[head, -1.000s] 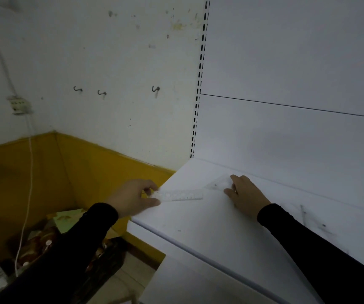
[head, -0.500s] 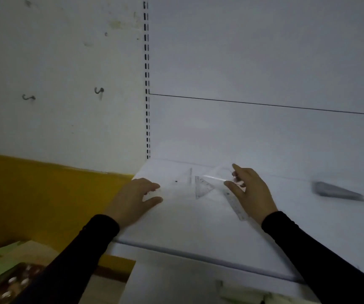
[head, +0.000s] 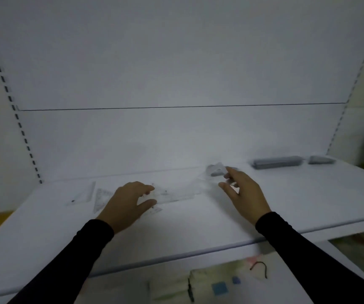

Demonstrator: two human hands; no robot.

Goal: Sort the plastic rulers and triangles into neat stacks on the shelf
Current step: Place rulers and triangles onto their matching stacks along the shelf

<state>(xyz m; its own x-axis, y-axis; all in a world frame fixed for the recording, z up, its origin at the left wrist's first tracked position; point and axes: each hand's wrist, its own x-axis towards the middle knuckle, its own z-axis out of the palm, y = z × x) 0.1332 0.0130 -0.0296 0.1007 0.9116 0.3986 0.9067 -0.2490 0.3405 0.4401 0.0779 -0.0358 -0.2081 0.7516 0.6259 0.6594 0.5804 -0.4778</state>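
Both hands are working over the white shelf [head: 198, 227]. The left hand [head: 128, 205] is curling its fingers and thumb around one end of a long clear plastic ruler [head: 172, 195], which is lying flat across the shelf's middle. The right hand [head: 244, 194] is pinching a small clear plastic piece [head: 215, 170] just off the surface, though blur is hiding whether it is a triangle or a ruler end.

Sorting looks to be at an early stage. A clear plastic triangle [head: 101, 199] and a second clear ruler [head: 82, 195] are lying side by side at the left, loosely grouped rather than stacked. Two grey blurred objects [head: 277, 162] are sitting at the back right, well apart from the hands; whether they belong to the task is unclear.

Compared with half a second ago, the view is swinging right: the yellow wall is nearly gone, the left hand is now gripping the long ruler instead of resting at the shelf's edge, and the right hand is further right.
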